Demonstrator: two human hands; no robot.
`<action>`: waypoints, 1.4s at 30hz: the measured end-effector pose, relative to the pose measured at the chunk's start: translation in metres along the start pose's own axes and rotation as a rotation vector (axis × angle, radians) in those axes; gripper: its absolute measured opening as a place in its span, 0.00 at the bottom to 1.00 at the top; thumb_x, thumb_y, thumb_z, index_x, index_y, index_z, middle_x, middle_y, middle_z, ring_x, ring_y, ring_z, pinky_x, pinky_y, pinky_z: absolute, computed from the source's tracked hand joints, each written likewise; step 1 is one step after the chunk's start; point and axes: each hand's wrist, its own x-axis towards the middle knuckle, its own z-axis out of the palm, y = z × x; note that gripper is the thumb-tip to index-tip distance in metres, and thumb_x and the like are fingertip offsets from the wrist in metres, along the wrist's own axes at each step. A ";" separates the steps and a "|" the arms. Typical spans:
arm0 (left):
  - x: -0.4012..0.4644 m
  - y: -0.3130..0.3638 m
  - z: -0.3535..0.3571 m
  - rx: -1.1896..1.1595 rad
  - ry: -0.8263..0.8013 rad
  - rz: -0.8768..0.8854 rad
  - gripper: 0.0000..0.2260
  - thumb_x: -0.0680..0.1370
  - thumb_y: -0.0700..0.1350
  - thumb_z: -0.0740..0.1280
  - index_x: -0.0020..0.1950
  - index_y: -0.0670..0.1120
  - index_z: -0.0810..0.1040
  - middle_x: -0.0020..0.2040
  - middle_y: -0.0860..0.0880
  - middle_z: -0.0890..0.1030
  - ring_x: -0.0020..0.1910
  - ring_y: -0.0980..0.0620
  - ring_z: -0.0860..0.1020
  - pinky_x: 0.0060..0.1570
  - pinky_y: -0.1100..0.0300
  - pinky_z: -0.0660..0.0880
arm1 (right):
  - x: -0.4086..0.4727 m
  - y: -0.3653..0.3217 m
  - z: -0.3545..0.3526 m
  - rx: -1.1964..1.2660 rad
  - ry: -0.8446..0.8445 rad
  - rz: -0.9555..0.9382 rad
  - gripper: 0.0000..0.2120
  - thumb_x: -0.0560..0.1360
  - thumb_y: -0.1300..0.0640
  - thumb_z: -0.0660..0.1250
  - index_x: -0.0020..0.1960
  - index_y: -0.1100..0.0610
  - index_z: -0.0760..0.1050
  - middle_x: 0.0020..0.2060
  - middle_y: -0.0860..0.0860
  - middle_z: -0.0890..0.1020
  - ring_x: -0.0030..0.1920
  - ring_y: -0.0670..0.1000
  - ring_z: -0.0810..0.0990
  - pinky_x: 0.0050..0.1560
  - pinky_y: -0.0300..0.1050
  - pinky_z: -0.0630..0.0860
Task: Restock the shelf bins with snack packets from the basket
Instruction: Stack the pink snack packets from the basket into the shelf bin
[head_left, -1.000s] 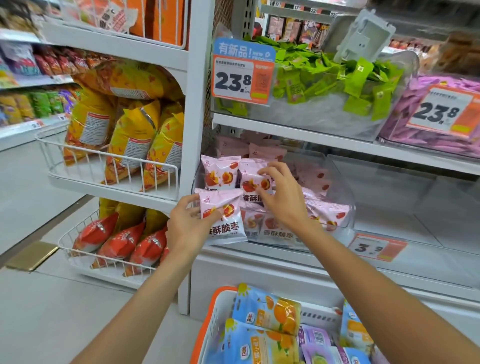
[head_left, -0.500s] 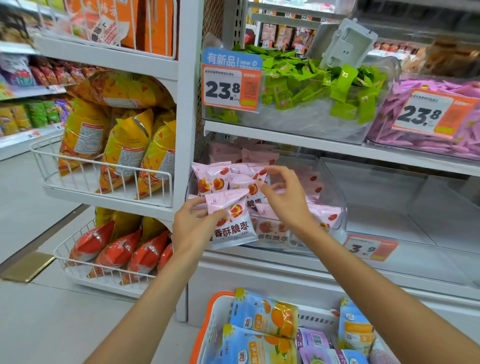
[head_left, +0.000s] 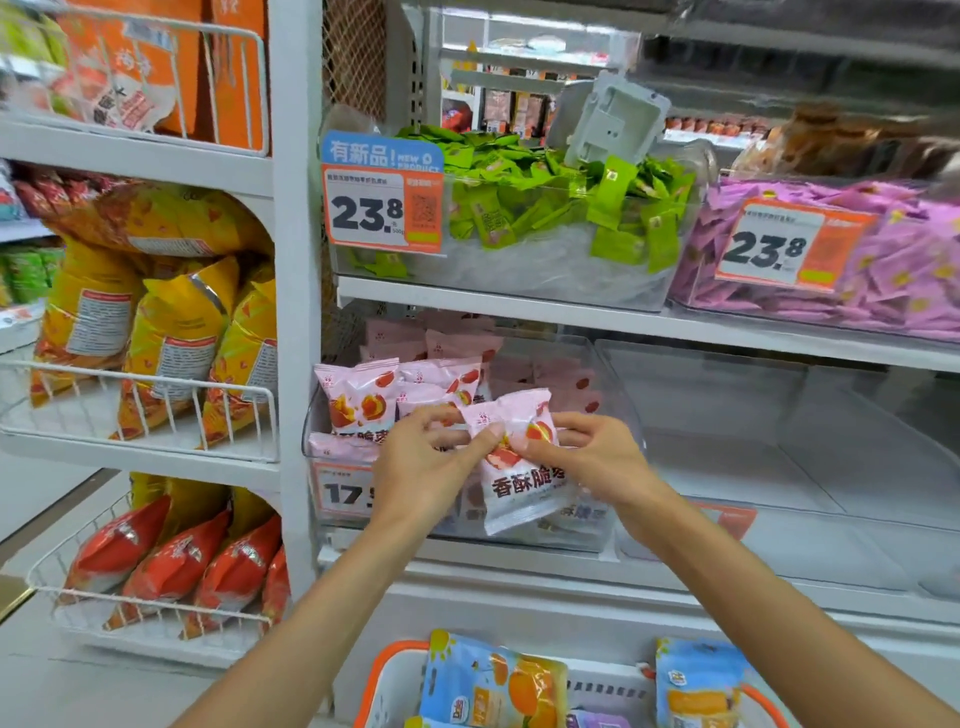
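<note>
A pink snack packet (head_left: 519, 483) with red fruit and dark print hangs upright in front of the clear shelf bin (head_left: 618, 415). My left hand (head_left: 426, 467) pinches its upper left edge and my right hand (head_left: 587, 457) pinches its upper right side. Several more pink packets (head_left: 363, 400) stand in the bin behind my hands. The orange-rimmed basket (head_left: 384, 675) sits at the bottom of the view, holding blue and orange packets (head_left: 493, 680).
A bin of green packets (head_left: 545, 218) and a bin of purple packets (head_left: 831, 280) fill the shelf above. Clear bins (head_left: 779, 441) stand to the right of the pink one. Wire racks (head_left: 145, 415) with yellow and red bags are on the left.
My left hand has carried the pink packet to the right, up in front of the bin. My right hand left the packets in the bin and now grips this packet too.
</note>
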 end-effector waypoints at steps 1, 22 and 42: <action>0.005 0.003 0.003 0.098 0.030 0.059 0.20 0.68 0.60 0.73 0.54 0.50 0.77 0.41 0.58 0.80 0.42 0.59 0.80 0.47 0.56 0.79 | 0.001 -0.002 -0.004 0.010 0.008 -0.010 0.19 0.65 0.52 0.78 0.54 0.57 0.80 0.44 0.51 0.86 0.40 0.44 0.84 0.36 0.33 0.77; 0.130 0.001 0.023 1.277 0.035 0.680 0.19 0.78 0.56 0.57 0.69 0.58 0.71 0.66 0.50 0.76 0.63 0.44 0.71 0.61 0.54 0.63 | 0.187 -0.009 -0.013 0.013 0.387 0.014 0.19 0.71 0.54 0.74 0.59 0.58 0.75 0.53 0.54 0.81 0.43 0.50 0.77 0.39 0.36 0.76; 0.139 -0.011 0.025 1.206 0.058 0.749 0.19 0.77 0.56 0.58 0.67 0.60 0.71 0.64 0.52 0.77 0.65 0.45 0.69 0.64 0.53 0.61 | 0.240 0.013 0.007 -0.185 0.353 0.025 0.28 0.77 0.48 0.65 0.72 0.60 0.64 0.69 0.55 0.72 0.64 0.55 0.74 0.50 0.43 0.74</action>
